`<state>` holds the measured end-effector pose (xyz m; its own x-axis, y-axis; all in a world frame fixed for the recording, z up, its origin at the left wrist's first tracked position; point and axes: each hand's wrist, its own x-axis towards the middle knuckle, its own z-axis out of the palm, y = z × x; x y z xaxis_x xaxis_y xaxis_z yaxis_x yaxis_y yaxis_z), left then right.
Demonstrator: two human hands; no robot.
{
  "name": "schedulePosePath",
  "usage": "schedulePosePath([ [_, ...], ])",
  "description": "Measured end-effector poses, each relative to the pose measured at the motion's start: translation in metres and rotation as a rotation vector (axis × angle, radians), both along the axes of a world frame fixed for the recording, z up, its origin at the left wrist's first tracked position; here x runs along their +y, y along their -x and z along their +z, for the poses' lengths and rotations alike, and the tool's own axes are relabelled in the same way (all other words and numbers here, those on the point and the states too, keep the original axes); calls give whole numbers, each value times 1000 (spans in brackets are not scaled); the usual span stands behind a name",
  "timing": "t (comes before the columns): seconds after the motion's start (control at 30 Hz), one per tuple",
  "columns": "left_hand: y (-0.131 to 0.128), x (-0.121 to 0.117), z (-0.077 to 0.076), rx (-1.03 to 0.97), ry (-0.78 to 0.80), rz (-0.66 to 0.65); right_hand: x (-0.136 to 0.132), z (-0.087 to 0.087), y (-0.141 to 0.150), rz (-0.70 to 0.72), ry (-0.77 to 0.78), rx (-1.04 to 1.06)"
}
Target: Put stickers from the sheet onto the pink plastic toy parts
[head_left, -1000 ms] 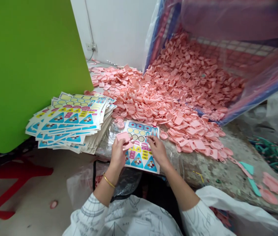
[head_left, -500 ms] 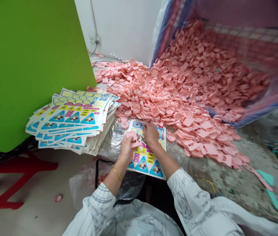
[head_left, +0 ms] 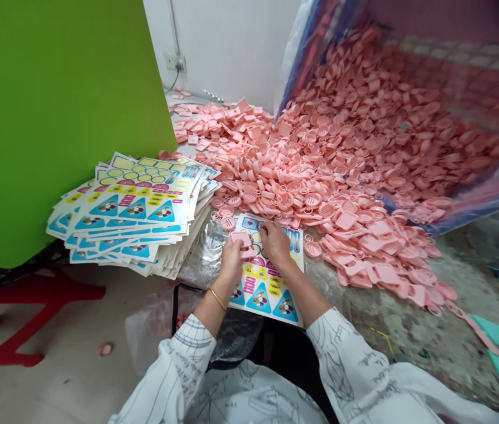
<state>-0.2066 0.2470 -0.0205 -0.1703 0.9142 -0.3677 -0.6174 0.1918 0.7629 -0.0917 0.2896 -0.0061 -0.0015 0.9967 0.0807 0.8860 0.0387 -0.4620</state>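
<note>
A sheet of printed stickers (head_left: 256, 285) lies at the table's near edge, in front of me. My left hand (head_left: 233, 259) is closed on pink plastic pieces (head_left: 241, 238), a squarish one on top, above the sheet's left side. Over the upper part of the same sheet, my right hand (head_left: 275, 241) has its fingers pinched together. Whatever is between those fingertips is too small to make out. Round yellow stickers and blue triangles show on the uncovered parts of the sheet.
A tall stack of sticker sheets (head_left: 139, 206) stands on the left. Behind my hands, a big heap of pink plastic pieces (head_left: 285, 171) spills from a lined container (head_left: 488, 206). A green panel (head_left: 68, 88) rises at left, above a red stool (head_left: 50, 318). Teal pieces (head_left: 488, 330) lie right.
The pink pieces in my left hand have turned slightly, showing the squarish one more fully. My right hand's fingertips have shifted a little over the sheet. The whole view has moved slightly.
</note>
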Motion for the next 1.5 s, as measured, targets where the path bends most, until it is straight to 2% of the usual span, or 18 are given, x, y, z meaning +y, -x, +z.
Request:
schedulePosePath([
  [0.2, 0, 1, 0, 0, 11, -11, 3, 0, 0, -22, 29, 40],
  [0.43, -1, 0, 1, 72, 4, -2, 31, 14, 5, -184, 164, -34],
  [0.5, -1, -1, 1, 92, -1, 2, 40, 20, 2, -191, 204, 102],
  [0.6, -2, -2, 2, 102, -8, 9, 43, 34, -7, -193, 138, 510],
  [0.67, -1, -3, 5, 89, -10, 2, 32, 45, -15, -175, 2, 728],
  [0.73, 2, -6, 10, 41, -14, -35, 11, 56, -22, -128, -78, 803],
  [0.87, 8, -26, 29, -162, -42, -145, -47, 67, -33, -34, -63, 644],
  [1.0, 8, -56, 47, -310, -28, -198, -88, 66, -34, -9, -27, 493],
  [1.17, 5, -79, 50, -310, -23, -229, -106, 63, -27, 4, 14, 441],
  [1.5, 1, -81, 48, -248, -16, -156, -113, 56, -21, -71, 38, 450],
])
